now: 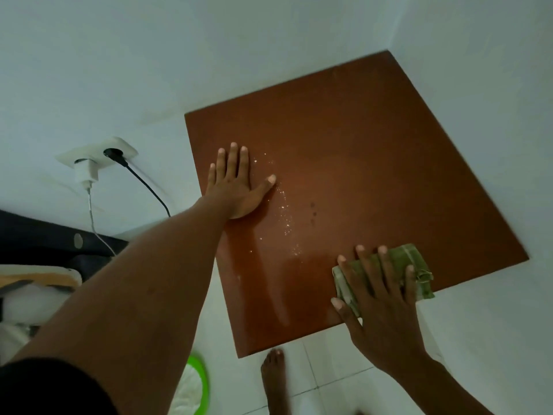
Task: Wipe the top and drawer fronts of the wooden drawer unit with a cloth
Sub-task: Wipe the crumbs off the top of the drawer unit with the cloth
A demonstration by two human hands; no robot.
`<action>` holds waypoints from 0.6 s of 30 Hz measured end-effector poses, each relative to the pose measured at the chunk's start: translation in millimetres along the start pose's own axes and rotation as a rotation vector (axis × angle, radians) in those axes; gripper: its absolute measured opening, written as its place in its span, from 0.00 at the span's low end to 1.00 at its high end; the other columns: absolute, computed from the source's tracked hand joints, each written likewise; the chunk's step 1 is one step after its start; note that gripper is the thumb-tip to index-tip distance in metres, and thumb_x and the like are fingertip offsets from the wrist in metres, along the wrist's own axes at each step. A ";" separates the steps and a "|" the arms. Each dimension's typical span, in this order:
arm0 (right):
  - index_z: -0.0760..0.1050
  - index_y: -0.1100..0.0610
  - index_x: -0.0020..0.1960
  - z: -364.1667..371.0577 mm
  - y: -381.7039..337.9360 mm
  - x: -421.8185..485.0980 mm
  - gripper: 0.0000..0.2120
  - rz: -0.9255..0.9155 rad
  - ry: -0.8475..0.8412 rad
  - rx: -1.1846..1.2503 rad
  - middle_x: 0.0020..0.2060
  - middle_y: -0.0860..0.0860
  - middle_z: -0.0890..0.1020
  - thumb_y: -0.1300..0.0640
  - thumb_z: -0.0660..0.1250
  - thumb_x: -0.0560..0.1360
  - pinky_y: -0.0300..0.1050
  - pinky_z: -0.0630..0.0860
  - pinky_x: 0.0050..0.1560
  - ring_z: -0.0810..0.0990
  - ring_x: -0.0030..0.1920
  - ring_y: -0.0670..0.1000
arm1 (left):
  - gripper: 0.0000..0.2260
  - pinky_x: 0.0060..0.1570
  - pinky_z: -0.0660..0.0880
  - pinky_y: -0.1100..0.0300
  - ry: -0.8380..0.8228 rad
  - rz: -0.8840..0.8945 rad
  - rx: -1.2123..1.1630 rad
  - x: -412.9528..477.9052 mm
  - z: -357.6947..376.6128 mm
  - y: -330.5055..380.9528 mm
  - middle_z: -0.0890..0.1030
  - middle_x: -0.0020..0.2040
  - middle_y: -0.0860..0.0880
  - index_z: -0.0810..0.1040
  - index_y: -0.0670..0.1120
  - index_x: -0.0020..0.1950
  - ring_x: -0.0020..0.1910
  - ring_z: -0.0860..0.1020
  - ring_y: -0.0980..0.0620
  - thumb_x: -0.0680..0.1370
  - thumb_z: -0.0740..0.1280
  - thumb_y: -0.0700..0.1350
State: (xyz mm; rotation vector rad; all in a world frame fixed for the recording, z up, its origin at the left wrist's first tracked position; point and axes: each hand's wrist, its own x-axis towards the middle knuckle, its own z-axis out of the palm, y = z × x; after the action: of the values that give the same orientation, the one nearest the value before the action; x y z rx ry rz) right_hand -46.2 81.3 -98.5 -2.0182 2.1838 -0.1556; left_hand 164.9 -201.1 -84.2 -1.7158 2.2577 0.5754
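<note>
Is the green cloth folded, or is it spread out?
Folded: the green cloth is a small thick pad under the right hand, stacked layers showing at its edge.

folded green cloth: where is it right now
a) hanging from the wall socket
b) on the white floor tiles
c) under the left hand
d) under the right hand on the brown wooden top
D: the right hand presses flat, fingers straight, on the folded green cloth near the front edge of the brown wooden top, while the left hand rests bare on the wood.
</note>
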 end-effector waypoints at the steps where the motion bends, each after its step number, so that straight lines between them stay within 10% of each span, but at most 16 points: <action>1: 0.59 0.48 0.80 2.1 -0.2 -4.1 0.29 -0.018 0.015 0.007 0.81 0.56 0.57 0.40 0.52 0.81 0.70 0.47 0.76 0.53 0.80 0.62 | 0.45 0.78 0.33 0.45 -0.008 0.000 -0.003 0.4 -0.8 -0.5 0.30 0.81 0.50 0.32 0.51 0.81 0.78 0.29 0.48 0.75 0.43 0.77; 15: 0.83 0.60 0.58 1.1 6.2 24.8 0.24 -0.290 0.294 0.071 0.57 0.56 0.84 0.52 0.49 0.85 0.54 0.80 0.58 0.76 0.62 0.54 | 0.40 0.77 0.31 0.48 -0.033 0.041 -0.108 2.0 -1.3 -7.3 0.29 0.80 0.52 0.32 0.51 0.81 0.77 0.27 0.50 0.78 0.42 0.73; 18: 0.78 0.56 0.59 -2.3 7.0 32.9 0.12 -0.308 0.270 0.047 0.52 0.55 0.86 0.52 0.62 0.80 0.56 0.82 0.51 0.75 0.57 0.53 | 0.34 0.77 0.32 0.49 -0.020 0.129 -0.106 -4.7 -1.1 -26.0 0.30 0.81 0.51 0.34 0.52 0.82 0.78 0.28 0.51 0.82 0.42 0.67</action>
State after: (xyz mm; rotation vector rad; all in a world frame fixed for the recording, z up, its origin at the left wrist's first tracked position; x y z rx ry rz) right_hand -55.9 49.0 -99.2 -2.4163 1.9665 -0.5410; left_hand 191.3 -203.5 -85.4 -1.6118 2.3756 0.7493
